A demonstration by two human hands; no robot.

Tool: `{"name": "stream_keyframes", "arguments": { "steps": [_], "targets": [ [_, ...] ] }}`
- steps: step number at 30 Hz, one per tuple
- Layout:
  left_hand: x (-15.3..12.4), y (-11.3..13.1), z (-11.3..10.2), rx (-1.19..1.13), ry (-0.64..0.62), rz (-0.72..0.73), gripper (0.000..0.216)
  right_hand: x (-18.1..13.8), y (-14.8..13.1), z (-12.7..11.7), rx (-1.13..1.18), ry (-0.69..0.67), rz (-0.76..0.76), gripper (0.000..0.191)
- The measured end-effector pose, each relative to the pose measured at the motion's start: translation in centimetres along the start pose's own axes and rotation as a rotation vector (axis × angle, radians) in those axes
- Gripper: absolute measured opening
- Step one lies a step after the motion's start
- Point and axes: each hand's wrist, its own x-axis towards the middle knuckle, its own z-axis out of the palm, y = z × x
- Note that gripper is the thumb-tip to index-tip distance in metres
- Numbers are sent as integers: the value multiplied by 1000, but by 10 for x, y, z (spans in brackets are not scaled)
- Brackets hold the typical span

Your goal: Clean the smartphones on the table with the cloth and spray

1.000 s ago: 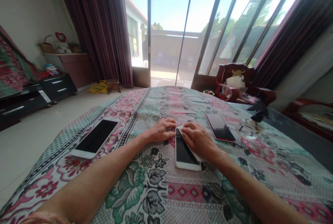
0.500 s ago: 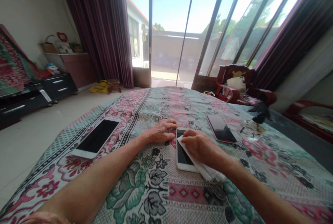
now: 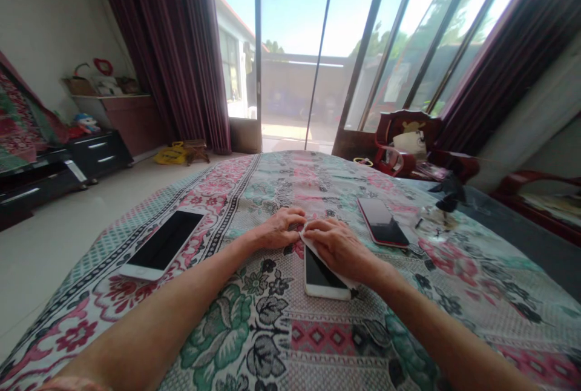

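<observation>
A white smartphone (image 3: pixel 327 290) with a dark screen lies face up on the patterned cloth in front of me. My right hand (image 3: pixel 338 249) presses a white wipe (image 3: pixel 348 282) on its upper part, mostly covering the wipe and the phone's top end. Just left of that top end, my left hand (image 3: pixel 279 229) rests on the table with its fingers stretched out, holding nothing. Its fingertips come close to my right fingers; whether they touch the phone, I cannot tell.
On the left lies a larger white smartphone (image 3: pixel 163 244); on the right, a red-edged phone (image 3: pixel 382 222). A clear glass object (image 3: pixel 438 221) with something dark above it stands farther right. The floral tablecloth (image 3: pixel 272 188) covers the table. Beyond it are a wooden chair (image 3: pixel 385 149) and glass doors.
My right hand has slid the wipe toward the phone's top left corner, baring more of the lower screen. My left hand stays by the phone's top. The view has shifted slightly.
</observation>
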Motion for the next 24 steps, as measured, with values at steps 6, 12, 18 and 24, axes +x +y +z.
{"name": "stream_keyframes", "arguments": {
  "steps": [6,12,18,24],
  "targets": [
    [-2,2,-3,16,-25,-15,35,-23,-9,-33,168,-187,-101,33],
    [-3,1,-2,8,-6,-18,39,-39,-18,-54,225,-242,-74,27],
    [-3,5,-4,3,-50,-65,42,-36,-20,-45,220,-222,-42,30],
    [-4,12,-7,18,-87,-98,51,-28,-7,-26,130,-101,11,35]
  ]
}}
